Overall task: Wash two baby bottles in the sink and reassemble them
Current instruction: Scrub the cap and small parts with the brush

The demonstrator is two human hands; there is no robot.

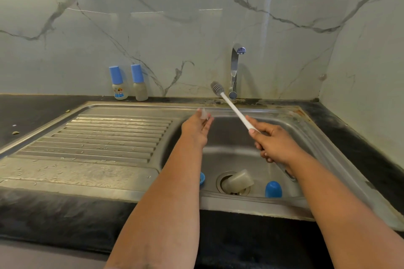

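- Over the steel sink (310, 135), both forearms reach out from the near edge of the dark worktop (43, 214).
- Right hand (273, 142) has its fingers curled round the white handle of a bottle brush (235, 109), which slants up and to the left; the grey bristle head sits just in front of the tap (234, 70).
- Left hand (196, 125) is held above the basin's left edge, fingers mostly extended, with a small clear teat (204, 113) pinched at the fingertips.
- Down in the basin, a cloudy bottle body (238, 181) lies tilted on its side over the drain (223, 178).
- A blue cap (273, 189) stands on the basin floor to the right of the drain.
- Another blue piece (202, 178), partly hidden by the left forearm, shows at the basin's left wall; I cannot tell what part it is.
- At the back of the worktop, against the marble wall (196, 28), two capped bottles stand upright side by side: a printed bottle (119, 86) on the left and a plain bottle (139, 85) on the right.
- Ribbed draining board (98, 137) lies to the left of the basin.
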